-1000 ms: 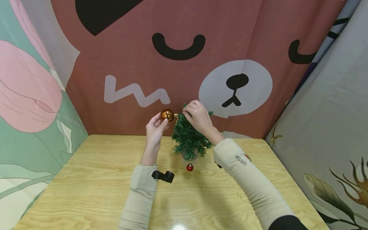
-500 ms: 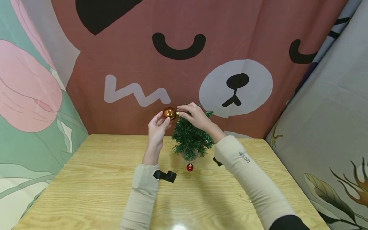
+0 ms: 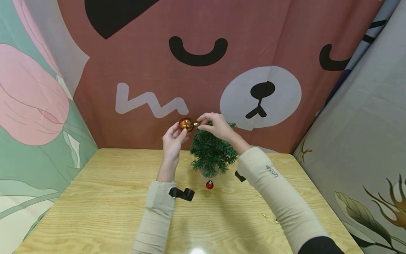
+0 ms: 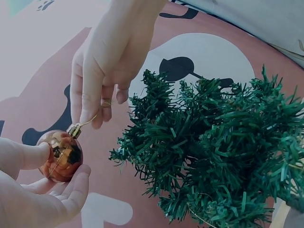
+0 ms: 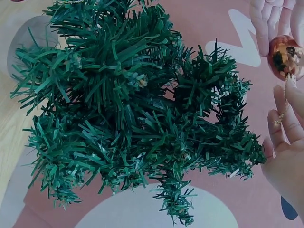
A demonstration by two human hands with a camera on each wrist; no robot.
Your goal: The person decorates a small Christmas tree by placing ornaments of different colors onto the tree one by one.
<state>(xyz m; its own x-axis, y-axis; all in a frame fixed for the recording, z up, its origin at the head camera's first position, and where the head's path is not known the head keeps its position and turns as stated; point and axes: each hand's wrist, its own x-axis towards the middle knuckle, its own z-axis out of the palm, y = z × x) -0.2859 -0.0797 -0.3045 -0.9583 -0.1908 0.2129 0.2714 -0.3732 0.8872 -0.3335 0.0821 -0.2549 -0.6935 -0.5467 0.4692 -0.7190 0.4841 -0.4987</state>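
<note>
A shiny copper-gold Christmas bauble (image 3: pixel 186 125) is held up at the left of the tree's top, its cap pointing right. My left hand (image 3: pixel 171 144) grips the ball between thumb and fingers. At the cap, my right hand (image 3: pixel 219 127) pinches the thin gold cord (image 4: pixel 89 121), as the left wrist view shows. Behind and below the right hand stands a small green artificial Christmas tree (image 3: pixel 210 151); its branches (image 5: pixel 142 109) fill most of the right wrist view. A small red bauble (image 3: pixel 209 185) hangs low at the tree's front.
The wooden table (image 3: pixel 111 197) carries the tree near its back edge. Thin gold cords (image 3: pixel 269 218) lie at the right, partly behind the right sleeve (image 3: pixel 276 187). A printed brown bear curtain (image 3: pixel 142 70) closes off the back, with patterned cloths at both sides.
My right hand has moved left from the tree's top to the bauble's cap and cord. The left hand and bauble have shifted slightly right and up.
</note>
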